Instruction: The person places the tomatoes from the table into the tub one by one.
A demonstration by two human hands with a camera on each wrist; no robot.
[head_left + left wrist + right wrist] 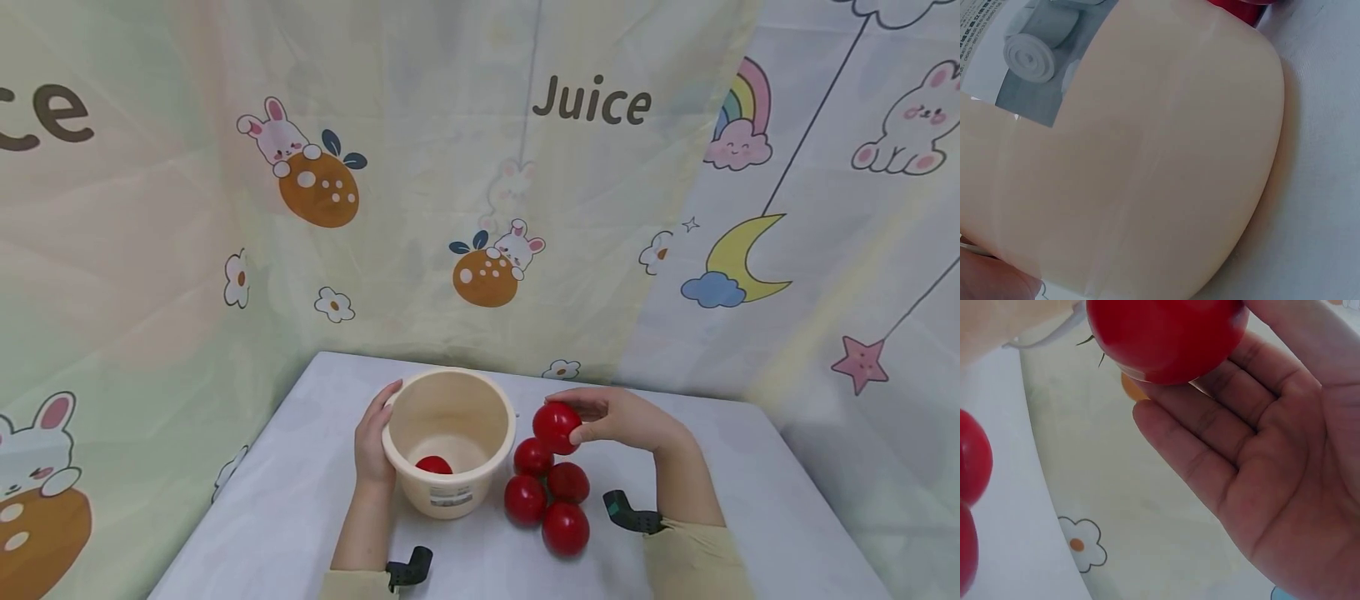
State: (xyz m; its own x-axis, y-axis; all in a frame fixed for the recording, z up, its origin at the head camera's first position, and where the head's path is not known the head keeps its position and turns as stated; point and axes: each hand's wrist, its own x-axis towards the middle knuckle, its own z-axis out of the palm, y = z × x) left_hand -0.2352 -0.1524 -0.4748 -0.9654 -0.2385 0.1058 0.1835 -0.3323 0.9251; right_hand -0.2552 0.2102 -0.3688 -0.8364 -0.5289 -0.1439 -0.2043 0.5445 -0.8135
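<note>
A cream plastic bucket (450, 412) with a printed label stands on the white table, one red tomato (434, 465) lying inside it. My left hand (372, 442) grips the bucket's left side near the rim; the left wrist view is mostly filled by the bucket wall (1135, 144). To the right of the bucket, my right hand (618, 419) pinches a tomato (557, 427) between thumb and fingers. In the right wrist view this tomato (1166, 337) is smooth and red, with thin green sepal tips at its left side. Several more tomatoes (567, 528) lie together just below it.
The white table (667, 558) reaches back to a printed cloth (420, 250) hanging behind and at both sides. A dark wrist mount (633, 512) sits on the right forearm, another mount (410, 567) on the left.
</note>
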